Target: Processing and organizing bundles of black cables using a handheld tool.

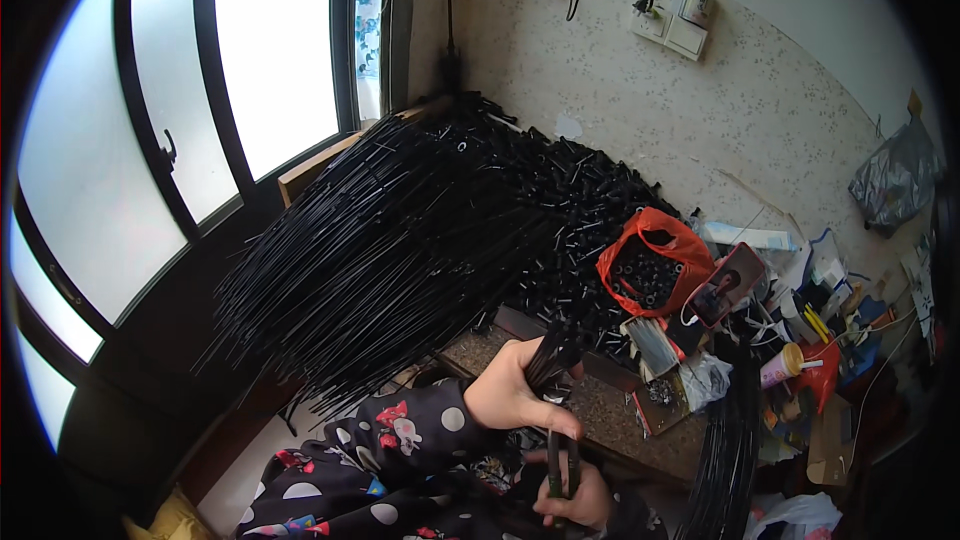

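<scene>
the left grip (510, 390) is closed around a bundle of black sticks (558, 348), fingertips curling round its far side and thumb stretched out to the right; from where i stand, the bundle rises over the near part of the desk (640, 430). the right grip (587, 500), just below, is wrapped round a dark two-handled tool (553, 475), with a narrow gap between its handles. the upper end of the tool goes up by the left thumb, and i can't tell whether it is biting on anything.

to do this well, i'd say pinch the bundle snugly so no stick slides loose, hold its ends level, and have that thumb well clear before the handles are squeezed. steady wrists should help too.

a heap of long black rods (370, 270) covers the left side of the desk and juts past its left edge, while a pile of short black pieces (590, 190) lies toward the far edge, by the wall. right of that sits a red bag (692, 250) of small black parts, with a phone (730, 285) beside it; more long black strands (725, 440) lie near the right end.
</scene>
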Demonstrator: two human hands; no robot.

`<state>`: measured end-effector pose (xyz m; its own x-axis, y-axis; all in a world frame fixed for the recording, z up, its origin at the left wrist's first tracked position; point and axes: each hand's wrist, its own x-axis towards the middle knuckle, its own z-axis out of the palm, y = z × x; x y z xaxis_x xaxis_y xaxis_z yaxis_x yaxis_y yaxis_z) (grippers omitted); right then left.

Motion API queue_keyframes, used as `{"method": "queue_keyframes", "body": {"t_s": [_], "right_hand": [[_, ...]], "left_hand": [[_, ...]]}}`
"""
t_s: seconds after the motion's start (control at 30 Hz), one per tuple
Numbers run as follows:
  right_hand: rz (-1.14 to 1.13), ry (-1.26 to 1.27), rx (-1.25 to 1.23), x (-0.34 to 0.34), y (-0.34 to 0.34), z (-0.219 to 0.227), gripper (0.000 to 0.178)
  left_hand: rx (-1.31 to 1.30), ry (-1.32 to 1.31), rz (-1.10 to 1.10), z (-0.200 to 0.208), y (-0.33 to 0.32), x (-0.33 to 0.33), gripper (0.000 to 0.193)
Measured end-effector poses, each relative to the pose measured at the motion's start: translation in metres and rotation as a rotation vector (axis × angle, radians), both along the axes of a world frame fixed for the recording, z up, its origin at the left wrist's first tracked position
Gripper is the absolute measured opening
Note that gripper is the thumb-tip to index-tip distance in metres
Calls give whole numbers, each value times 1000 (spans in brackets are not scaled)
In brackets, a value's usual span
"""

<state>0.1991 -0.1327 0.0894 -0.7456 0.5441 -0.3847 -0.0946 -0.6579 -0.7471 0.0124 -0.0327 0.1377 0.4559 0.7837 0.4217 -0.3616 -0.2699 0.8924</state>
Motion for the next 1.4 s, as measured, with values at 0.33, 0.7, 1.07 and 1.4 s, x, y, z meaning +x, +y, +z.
{"method": "queue_keyframes", "body": {"t_s": [0.33,0.7,1.07,1.4], "right_hand": [[-349,-342,536,-10,-15,-18,41],[-255,1,148,4,-12,-2,33],[-720,-372,386,11,16,-30,7],[-913,-1540,1012,173,114,-114,22]], "left_hand": [[-8,53,63,-6,4,2,42],[-72,87,86,-2,-5,11,34],[-157,25,226,-42,8,41,39],[-220,61,131,-50,16,38,41]]}}
